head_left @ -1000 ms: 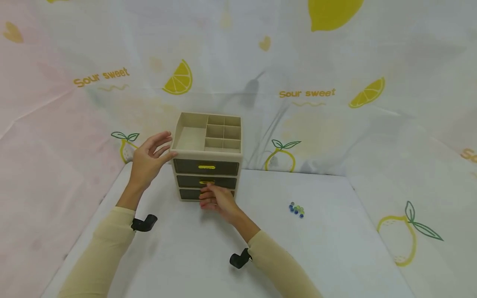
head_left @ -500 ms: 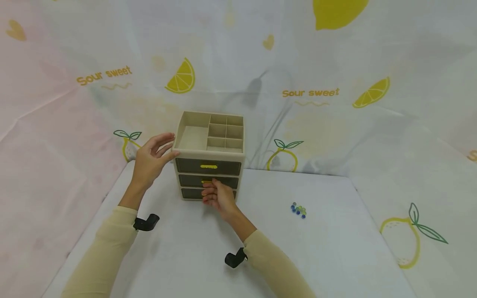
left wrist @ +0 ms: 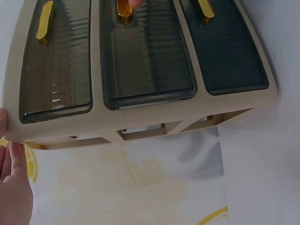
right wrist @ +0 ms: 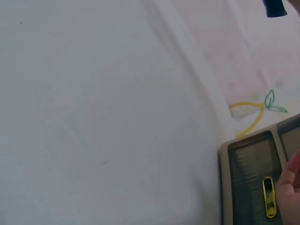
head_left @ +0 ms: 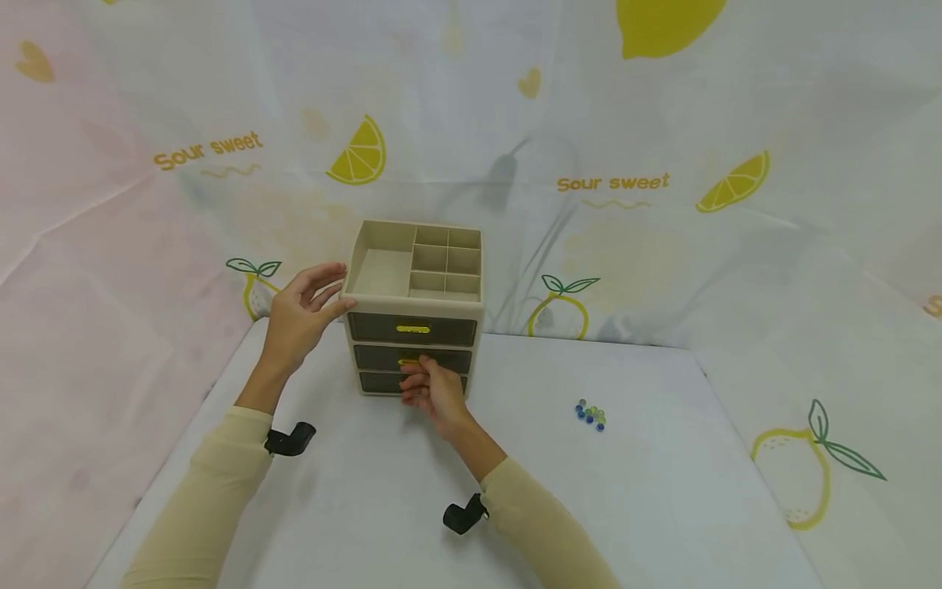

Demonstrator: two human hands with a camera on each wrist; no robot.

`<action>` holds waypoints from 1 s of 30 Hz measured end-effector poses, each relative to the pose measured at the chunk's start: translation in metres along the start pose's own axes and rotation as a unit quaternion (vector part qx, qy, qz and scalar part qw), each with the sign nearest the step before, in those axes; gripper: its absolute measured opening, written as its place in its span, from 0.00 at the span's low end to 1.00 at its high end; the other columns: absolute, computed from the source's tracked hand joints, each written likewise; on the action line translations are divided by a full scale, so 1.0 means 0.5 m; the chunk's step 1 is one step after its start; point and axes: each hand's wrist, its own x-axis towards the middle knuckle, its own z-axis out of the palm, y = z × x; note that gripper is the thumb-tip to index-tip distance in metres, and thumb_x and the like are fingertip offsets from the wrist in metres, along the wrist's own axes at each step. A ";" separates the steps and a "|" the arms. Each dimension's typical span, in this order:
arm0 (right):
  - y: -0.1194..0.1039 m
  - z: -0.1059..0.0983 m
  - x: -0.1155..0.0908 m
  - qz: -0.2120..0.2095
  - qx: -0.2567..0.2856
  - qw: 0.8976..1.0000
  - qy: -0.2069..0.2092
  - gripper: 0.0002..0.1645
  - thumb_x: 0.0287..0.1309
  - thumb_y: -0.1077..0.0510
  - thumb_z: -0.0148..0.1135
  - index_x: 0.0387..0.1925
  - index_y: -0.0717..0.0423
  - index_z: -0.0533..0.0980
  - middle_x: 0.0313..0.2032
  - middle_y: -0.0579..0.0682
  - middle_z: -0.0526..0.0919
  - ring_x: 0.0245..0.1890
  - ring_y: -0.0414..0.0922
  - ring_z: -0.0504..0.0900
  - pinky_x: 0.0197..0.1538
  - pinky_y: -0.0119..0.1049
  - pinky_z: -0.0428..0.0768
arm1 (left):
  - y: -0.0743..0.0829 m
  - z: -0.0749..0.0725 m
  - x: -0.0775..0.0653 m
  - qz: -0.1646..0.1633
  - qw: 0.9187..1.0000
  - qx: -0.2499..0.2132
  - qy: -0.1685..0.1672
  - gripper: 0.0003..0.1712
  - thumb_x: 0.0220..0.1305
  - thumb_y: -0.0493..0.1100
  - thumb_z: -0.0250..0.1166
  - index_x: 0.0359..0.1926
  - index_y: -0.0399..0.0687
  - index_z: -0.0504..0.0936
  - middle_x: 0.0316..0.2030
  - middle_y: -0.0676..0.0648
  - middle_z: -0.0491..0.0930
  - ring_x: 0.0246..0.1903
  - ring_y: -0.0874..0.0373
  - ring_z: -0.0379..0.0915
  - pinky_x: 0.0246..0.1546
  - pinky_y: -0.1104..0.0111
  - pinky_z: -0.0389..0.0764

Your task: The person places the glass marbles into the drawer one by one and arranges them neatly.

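Right hand [head_left: 441,397] sits slightly higher at the middle handle [left wrist: 124,13] than a second ago; little else has moved. Fingertips appear to pinch that handle, the drawer front's obvious grip point. Left hand [head_left: 293,323] spans the drawer cabinet [head_left: 412,306]'s near left top corner, thumb in front, relaxed fingers along the side: no clench, probably steadying. Cabinet stands left of centre, far on the tabletop [head_left: 648,491], handles facing near. Marbles [head_left: 589,419] cluster well right, clear of both hands.
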 end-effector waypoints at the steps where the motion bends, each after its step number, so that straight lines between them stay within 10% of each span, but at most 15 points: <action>1: 0.001 0.000 -0.002 0.001 0.001 1.000 0.001 0.27 0.72 0.48 0.49 0.46 0.71 0.79 0.22 0.48 0.82 0.24 0.43 0.79 0.33 0.33 0.85 | 0.000 0.000 -0.001 0.000 1.000 0.002 0.000 0.33 0.54 0.24 0.70 0.62 0.31 0.71 0.60 0.34 0.71 0.60 0.52 0.70 0.59 0.71 0.76; 30: 0.023 0.010 -0.072 0.015 -0.002 0.999 0.029 0.25 0.69 0.47 0.53 0.40 0.67 0.82 0.22 0.49 0.82 0.22 0.43 0.79 0.30 0.32 0.85 | 0.006 0.002 0.000 -0.004 1.000 0.016 -0.008 0.33 0.56 0.26 0.69 0.63 0.31 0.70 0.60 0.35 0.71 0.62 0.51 0.68 0.62 0.67 0.74</action>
